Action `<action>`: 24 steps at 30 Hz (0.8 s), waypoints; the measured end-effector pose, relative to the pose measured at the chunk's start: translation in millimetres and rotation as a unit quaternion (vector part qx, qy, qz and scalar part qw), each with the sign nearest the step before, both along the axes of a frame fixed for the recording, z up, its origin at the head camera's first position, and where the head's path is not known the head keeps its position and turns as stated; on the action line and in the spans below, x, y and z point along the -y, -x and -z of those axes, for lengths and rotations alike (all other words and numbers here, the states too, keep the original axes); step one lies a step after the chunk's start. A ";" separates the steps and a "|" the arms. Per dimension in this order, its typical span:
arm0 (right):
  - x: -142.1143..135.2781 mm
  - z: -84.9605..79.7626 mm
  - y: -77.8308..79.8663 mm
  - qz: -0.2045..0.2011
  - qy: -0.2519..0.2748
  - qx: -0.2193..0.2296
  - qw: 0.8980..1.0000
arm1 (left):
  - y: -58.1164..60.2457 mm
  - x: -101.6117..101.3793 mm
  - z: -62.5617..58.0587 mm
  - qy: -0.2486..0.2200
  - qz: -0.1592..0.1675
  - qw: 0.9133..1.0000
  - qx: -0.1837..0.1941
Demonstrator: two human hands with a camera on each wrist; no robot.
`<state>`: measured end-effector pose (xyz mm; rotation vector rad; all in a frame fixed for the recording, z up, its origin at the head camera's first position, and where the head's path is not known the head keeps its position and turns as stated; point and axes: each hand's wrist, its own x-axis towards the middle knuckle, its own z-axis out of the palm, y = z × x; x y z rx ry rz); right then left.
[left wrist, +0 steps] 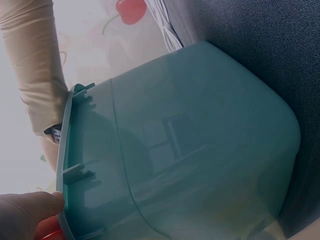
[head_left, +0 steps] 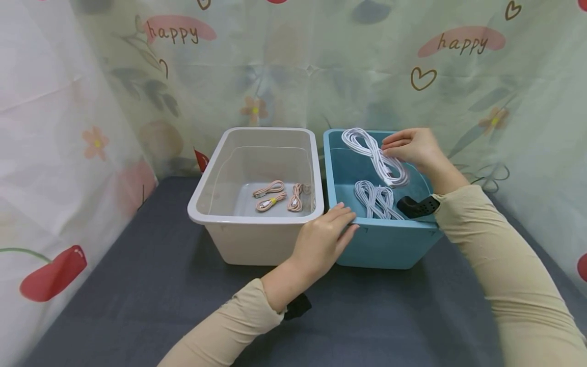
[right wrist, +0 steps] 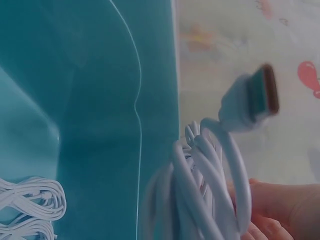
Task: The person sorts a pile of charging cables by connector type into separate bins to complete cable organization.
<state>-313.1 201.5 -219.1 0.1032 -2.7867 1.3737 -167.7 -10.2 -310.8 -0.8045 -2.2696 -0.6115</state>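
Observation:
My right hand [head_left: 412, 148] pinches a coiled white charging cable [head_left: 376, 155] above the blue plastic bin [head_left: 390, 244]. In the right wrist view the cable's plug [right wrist: 250, 100] sticks up from the loops, with part of the right hand [right wrist: 280, 210] behind them. Inside the blue bin lie more coiled white cables [head_left: 376, 199], also visible at the lower left of the right wrist view. My left hand [head_left: 323, 242] grips the blue bin's near left rim corner. The left wrist view has its thumb [left wrist: 50, 204] against the rim; most of that hand is cut off.
A beige bin [head_left: 257, 244] with a white rim stands just left of the blue one. It holds 3 coiled pinkish cables [head_left: 270, 203]. Both bins sit on a dark grey cloth [head_left: 151, 285], with a patterned curtain [head_left: 293, 76] close behind and at the sides.

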 end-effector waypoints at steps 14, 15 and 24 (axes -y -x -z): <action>14.1 6.8 9.4 -0.015 -0.007 0.011 1.000 | -0.8 0.9 -0.8 0.005 -0.002 1.000 -0.006; 15.3 7.1 9.5 -0.016 -0.008 0.011 1.000 | -0.9 1.0 -0.8 0.006 -0.001 1.000 -0.006; 19.7 8.9 10.1 -0.026 -0.027 0.028 0.999 | -0.4 0.9 -0.6 0.003 0.002 1.000 -0.009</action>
